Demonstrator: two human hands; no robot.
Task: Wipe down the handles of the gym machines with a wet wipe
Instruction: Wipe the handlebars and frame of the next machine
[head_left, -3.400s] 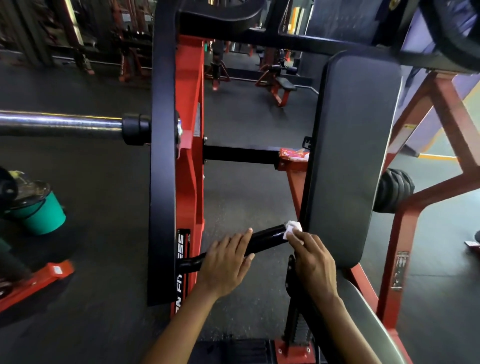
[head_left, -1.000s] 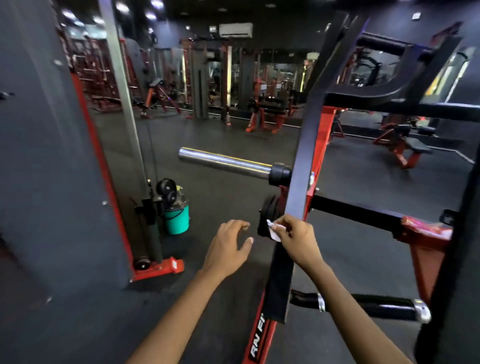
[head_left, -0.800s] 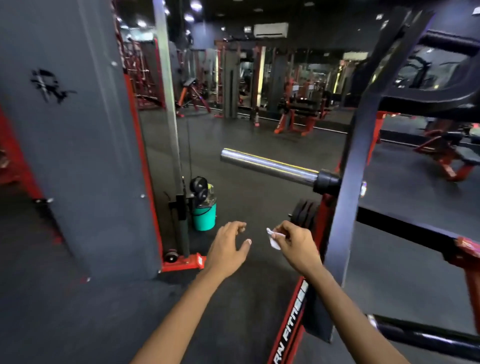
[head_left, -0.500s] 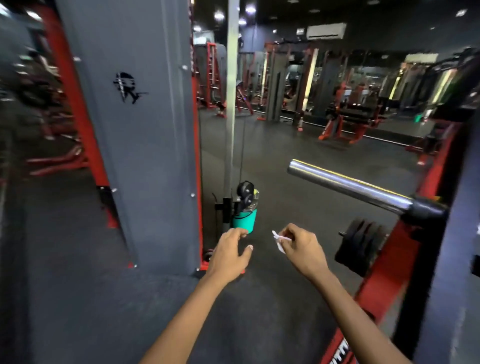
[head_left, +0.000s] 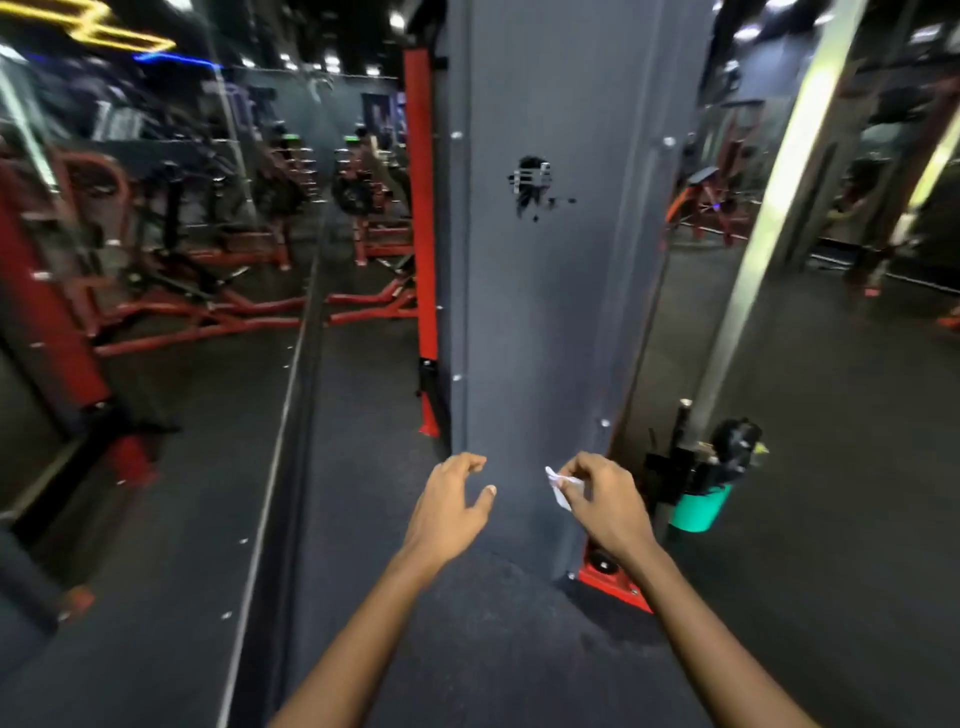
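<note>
Behind both hands now stands a tall grey panel (head_left: 550, 291), the chrome bar gone; right hand (head_left: 605, 504) pinches the small white wet wipe (head_left: 558, 486), left hand (head_left: 449, 506) loosely curled, empty.

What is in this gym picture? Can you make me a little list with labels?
place: gym with dark floor
right hand: pinches a small crumpled white wet wipe
left hand: holds nothing, fingers loosely curled
straight ahead: tall flat grey metal panel with a black logo
right of panel: round teal plastic bucket on the floor
left side: blurry red-framed gym machines
wiping now: no, neither hand touches a handle
</note>
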